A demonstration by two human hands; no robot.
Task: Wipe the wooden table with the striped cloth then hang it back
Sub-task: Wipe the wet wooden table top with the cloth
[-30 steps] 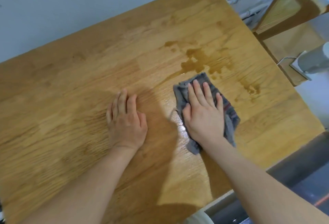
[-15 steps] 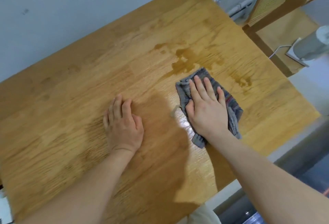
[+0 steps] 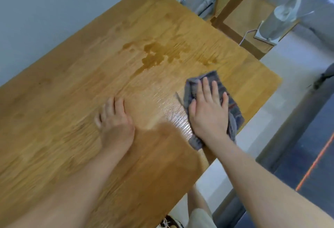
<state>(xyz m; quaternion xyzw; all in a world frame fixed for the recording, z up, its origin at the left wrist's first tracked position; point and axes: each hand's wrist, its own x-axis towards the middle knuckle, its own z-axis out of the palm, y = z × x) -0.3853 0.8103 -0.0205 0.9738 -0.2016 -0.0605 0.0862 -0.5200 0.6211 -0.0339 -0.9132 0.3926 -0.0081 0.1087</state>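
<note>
The right hand (image 3: 207, 117), fingers (image 3: 206, 86) spread flat, presses the striped cloth (image 3: 234, 107); I would sweep firmly to the spill (image 3: 153, 55) beyond the cloth.

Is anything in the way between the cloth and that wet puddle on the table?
No. Only bare wooden table lies between the striped cloth under the right hand and the wet patch beyond it. The left hand rests off to the side.
</note>
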